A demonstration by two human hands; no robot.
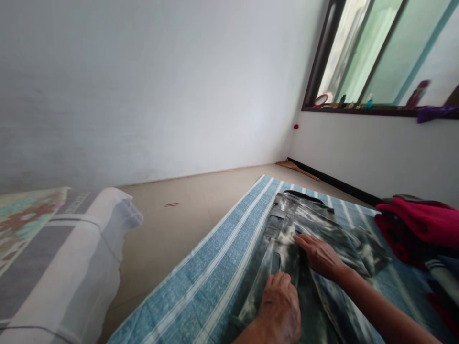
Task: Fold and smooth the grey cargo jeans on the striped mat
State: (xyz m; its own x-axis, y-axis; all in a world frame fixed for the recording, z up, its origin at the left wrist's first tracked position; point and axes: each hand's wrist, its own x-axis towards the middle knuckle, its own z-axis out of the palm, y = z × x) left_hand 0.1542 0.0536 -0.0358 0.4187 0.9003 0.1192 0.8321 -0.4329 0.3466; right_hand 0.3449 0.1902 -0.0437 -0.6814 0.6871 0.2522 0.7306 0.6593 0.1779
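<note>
A pair of trousers [283, 234] in mottled grey-green and white lies on a blue striped sheet [215, 277], its waistband at the far end. My left hand [280, 301] is closed on the cloth of the near trouser leg, fingers curled under. Farther up, my right hand [321, 253] reaches in from the right and pinches the cloth near a pocket. Its fingertips are partly hidden in the folds. The other leg spreads out to the right, creased and bunched.
Folded clothes, a red piece [423, 222] on top, are stacked at the right. A rolled mattress [82, 258] tied with cord stands at the left. Beyond are a tiled floor [158, 239], a white wall and a window sill [380, 112] with small bottles and a round mirror.
</note>
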